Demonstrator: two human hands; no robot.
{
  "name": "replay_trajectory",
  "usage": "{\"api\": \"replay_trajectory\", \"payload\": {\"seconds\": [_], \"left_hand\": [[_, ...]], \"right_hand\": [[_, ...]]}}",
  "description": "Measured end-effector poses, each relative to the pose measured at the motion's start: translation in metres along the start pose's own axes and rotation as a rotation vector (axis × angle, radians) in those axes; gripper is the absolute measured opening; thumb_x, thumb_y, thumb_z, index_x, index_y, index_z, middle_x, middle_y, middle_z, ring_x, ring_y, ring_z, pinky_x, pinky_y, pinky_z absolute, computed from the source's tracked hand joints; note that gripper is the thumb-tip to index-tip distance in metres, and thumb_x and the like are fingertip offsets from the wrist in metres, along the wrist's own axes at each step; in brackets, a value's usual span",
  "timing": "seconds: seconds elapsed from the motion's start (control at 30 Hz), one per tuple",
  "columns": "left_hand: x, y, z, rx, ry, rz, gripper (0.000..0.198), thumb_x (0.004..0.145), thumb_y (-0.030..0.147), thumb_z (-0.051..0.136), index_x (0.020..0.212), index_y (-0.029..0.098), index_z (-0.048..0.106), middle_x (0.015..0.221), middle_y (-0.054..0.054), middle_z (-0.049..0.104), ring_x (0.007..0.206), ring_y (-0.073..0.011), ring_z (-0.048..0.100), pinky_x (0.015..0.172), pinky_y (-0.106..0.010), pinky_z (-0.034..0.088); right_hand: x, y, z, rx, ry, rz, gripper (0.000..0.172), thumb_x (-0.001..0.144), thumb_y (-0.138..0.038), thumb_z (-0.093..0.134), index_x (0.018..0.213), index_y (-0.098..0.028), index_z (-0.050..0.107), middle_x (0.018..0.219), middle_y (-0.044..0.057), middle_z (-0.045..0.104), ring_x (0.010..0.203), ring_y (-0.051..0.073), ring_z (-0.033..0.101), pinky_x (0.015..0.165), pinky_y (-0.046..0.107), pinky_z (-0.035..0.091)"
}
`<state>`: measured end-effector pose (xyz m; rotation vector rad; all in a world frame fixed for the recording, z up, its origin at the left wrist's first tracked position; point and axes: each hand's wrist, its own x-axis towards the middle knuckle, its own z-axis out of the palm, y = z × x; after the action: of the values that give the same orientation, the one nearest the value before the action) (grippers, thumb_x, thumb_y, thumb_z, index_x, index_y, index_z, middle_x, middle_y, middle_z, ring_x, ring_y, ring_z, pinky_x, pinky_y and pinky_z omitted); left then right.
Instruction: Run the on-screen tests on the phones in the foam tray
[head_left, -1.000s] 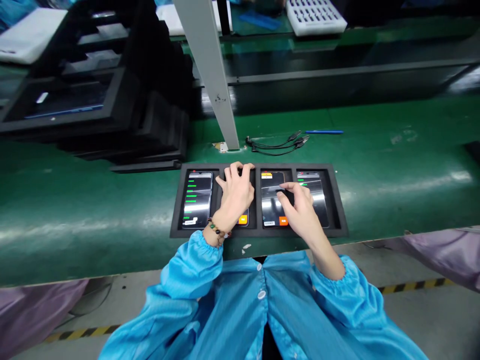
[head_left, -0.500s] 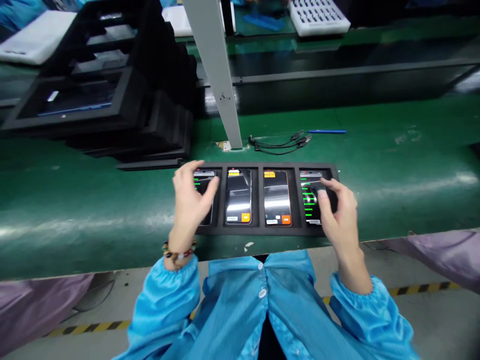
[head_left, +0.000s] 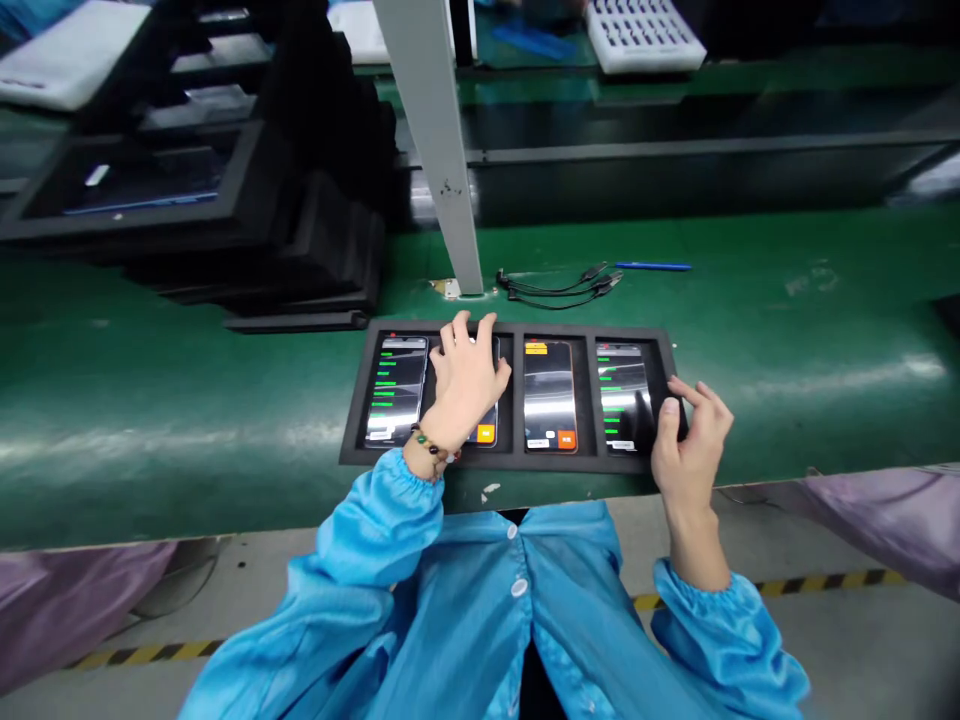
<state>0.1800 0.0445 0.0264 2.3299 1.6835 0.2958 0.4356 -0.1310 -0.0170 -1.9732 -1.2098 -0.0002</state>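
My left hand [head_left: 466, 385] is over the second phone [head_left: 487, 432] from the left, fingers spread and hiding most of its screen. Whether the fingertips touch that phone I cannot tell. At the right end of a black foam tray [head_left: 510, 462], my right hand [head_left: 694, 435] has thumb and forefinger apart beside the rim; contact is unclear. The leftmost phone [head_left: 396, 390] and the rightmost phone [head_left: 624, 395] show green bars on dark screens. Between them, a third phone [head_left: 550, 395] has yellow labels at the top and an orange square low down. Each phone lies in its own compartment.
Stacked black trays [head_left: 300, 230] stand at the left. A grey post [head_left: 439, 150] rises behind the tray, with short black cables [head_left: 562, 290] and a blue pen [head_left: 652, 267] to its right. A white slotted tray [head_left: 643, 38] sits at the back.
My left hand has moved right from the leftmost phone to the second one, uncovering the first screen. My right hand has shifted right, off the rightmost phone to the tray's end.
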Motion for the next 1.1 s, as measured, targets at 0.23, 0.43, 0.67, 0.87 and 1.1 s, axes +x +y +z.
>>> {"api": "replay_trajectory", "payload": {"seconds": [0.23, 0.43, 0.67, 0.87, 1.1], "left_hand": [[0.003, 0.000, 0.003, -0.069, 0.027, -0.015, 0.067, 0.092, 0.016, 0.062, 0.158, 0.024, 0.050, 0.150, -0.022, 0.050, 0.138, -0.0470, 0.051, 0.107, -0.073, 0.052], [-0.018, -0.069, -0.030, -0.210, 0.293, 0.009, 0.060, 0.099, 0.045, 0.070, 0.152, 0.024, 0.054, 0.153, -0.016, 0.057, 0.150, -0.0357, 0.050, 0.130, -0.057, 0.041], [-0.066, -0.189, -0.025, -0.463, 0.290, -0.358, 0.067, 0.095, 0.067, 0.071, 0.145, 0.022, 0.063, 0.133, -0.014, 0.074, 0.115, -0.0279, 0.074, 0.110, -0.049, 0.060], [-0.082, -0.191, -0.009, -0.502, 0.309, -0.303, 0.061, 0.101, 0.068, 0.063, 0.144, 0.024, 0.069, 0.130, -0.011, 0.075, 0.117, -0.0245, 0.073, 0.110, -0.042, 0.058], [-0.082, -0.192, -0.013, -0.427, 0.310, -0.229, 0.054, 0.105, 0.065, 0.056, 0.137, 0.024, 0.073, 0.139, -0.010, 0.074, 0.121, -0.0277, 0.070, 0.112, -0.043, 0.055]], "right_hand": [[-0.002, -0.003, -0.001, 0.001, 0.017, -0.018, 0.039, 0.113, -0.045, 0.050, 0.135, -0.019, 0.070, 0.139, 0.017, 0.075, 0.151, 0.037, 0.049, 0.127, 0.065, 0.041], [-0.001, 0.000, -0.002, 0.035, 0.003, -0.022, 0.036, 0.113, -0.043, 0.050, 0.133, -0.020, 0.069, 0.140, 0.017, 0.074, 0.151, 0.037, 0.051, 0.126, 0.068, 0.042], [0.008, 0.004, 0.003, 0.069, -0.058, -0.077, 0.039, 0.114, -0.041, 0.047, 0.139, -0.022, 0.069, 0.146, 0.015, 0.073, 0.150, 0.035, 0.055, 0.126, 0.065, 0.044], [0.027, 0.010, 0.008, 0.104, -0.153, -0.143, 0.042, 0.114, -0.037, 0.043, 0.144, -0.025, 0.070, 0.146, 0.013, 0.072, 0.148, 0.034, 0.060, 0.126, 0.066, 0.046], [0.027, 0.025, -0.011, 0.207, -0.311, -0.253, 0.038, 0.113, -0.030, 0.047, 0.142, -0.030, 0.072, 0.144, 0.010, 0.075, 0.144, 0.032, 0.064, 0.123, 0.060, 0.052]]}}
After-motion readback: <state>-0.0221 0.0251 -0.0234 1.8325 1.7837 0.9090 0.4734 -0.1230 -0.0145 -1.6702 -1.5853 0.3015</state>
